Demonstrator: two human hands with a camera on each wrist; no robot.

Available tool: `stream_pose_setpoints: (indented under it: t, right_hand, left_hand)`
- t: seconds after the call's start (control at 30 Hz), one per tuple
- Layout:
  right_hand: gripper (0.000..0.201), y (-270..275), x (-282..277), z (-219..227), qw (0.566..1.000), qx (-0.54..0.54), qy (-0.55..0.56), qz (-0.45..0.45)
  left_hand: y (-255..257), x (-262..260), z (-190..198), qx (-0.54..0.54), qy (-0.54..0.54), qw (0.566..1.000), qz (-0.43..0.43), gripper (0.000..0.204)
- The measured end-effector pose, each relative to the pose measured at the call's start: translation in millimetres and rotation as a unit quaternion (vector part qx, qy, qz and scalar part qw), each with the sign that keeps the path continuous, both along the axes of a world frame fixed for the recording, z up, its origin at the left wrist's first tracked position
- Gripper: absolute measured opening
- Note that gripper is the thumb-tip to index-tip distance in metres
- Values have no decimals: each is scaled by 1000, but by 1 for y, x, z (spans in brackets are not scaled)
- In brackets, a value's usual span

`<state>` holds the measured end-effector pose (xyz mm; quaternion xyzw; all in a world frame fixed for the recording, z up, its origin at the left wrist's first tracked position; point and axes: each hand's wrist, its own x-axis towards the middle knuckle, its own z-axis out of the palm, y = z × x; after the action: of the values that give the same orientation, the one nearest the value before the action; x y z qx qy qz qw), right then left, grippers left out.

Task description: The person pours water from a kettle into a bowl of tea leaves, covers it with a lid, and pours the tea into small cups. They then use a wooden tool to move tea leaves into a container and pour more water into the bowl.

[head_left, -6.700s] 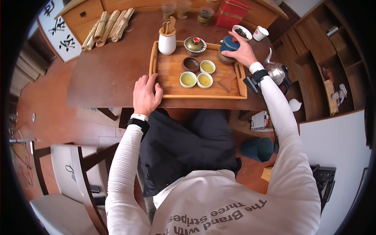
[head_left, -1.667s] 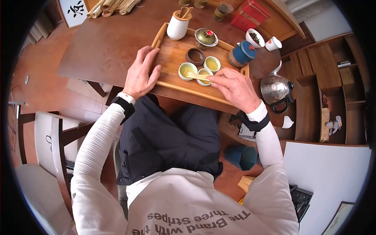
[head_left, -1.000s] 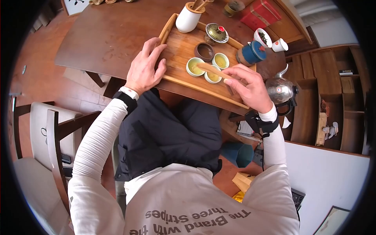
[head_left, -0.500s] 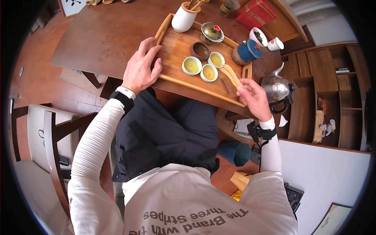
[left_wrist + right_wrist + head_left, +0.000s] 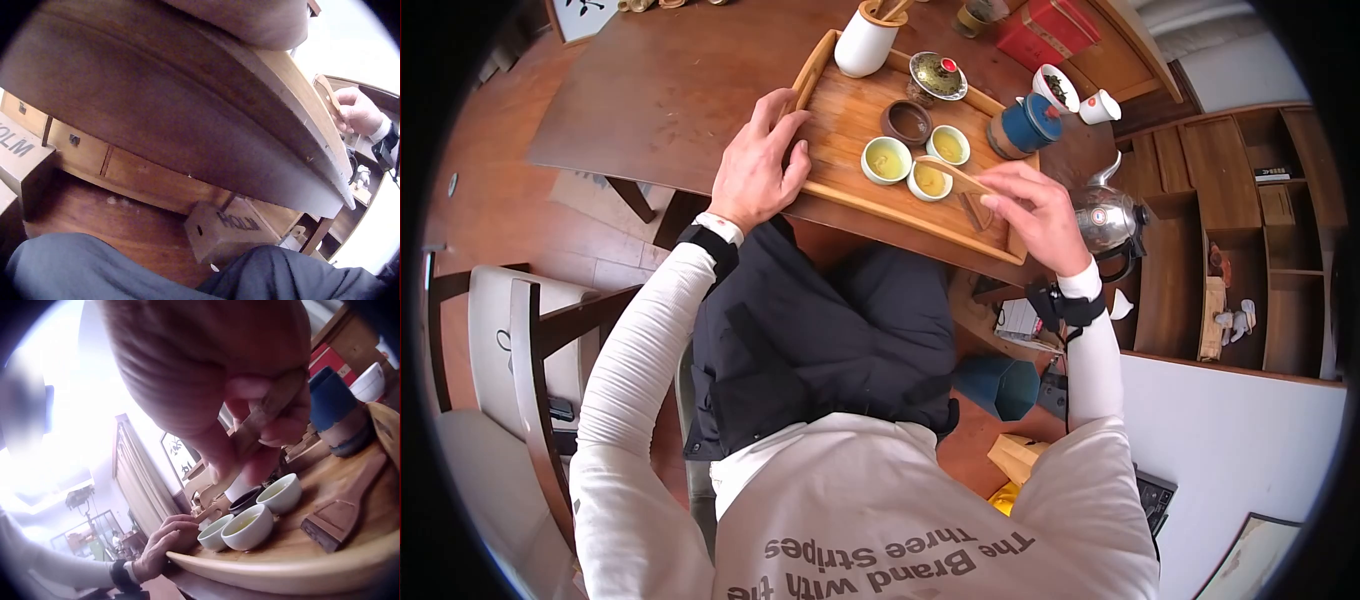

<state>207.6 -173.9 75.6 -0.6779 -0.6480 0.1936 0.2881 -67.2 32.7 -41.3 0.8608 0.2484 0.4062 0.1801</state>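
Observation:
My right hand pinches a pair of wooden tea tongs. Their far end lies over the front one of three small white cups, each with yellow-green tea in it. My left hand rests on the left edge of the wooden tray, its fingers over the rim. Behind the white cups stands a dark brown cup. On the tray's right, a flat wooden brush with a dark end lies below the right hand. The left wrist view shows mostly the table's underside, with the tongs far right.
A white jar of wooden tools, a lidded bowl and a blue lidded pot stand on the tray. Beyond it are a red box, a bowl of leaves, a white cup and a steel kettle.
Earliest, my right hand was at the blue lidded pot; later it held the tongs over the left cup, then at the right cup. Now the tongs are over the front cup. My left hand stays at the tray.

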Motion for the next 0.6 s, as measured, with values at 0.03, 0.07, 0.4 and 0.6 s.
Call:
stream_pose_setpoints:
  t: [0.03,0.07,0.4,0.6]
  right_hand:
    - [23,8,0,-1,993,56,-88,54]
    - [25,14,-3,0,992,57,-98,62]
    - [27,35,-26,11,953,9,-276,123]
    - [29,43,-30,11,941,19,-306,145]
  left_hand:
    - [0,0,0,-1,-2,1000,-1,32]
    - [0,0,0,-1,-2,1000,1,32]
    - [2,0,-2,-4,-2,1000,0,33]
    - [2,0,-1,-15,5,1000,-4,34]
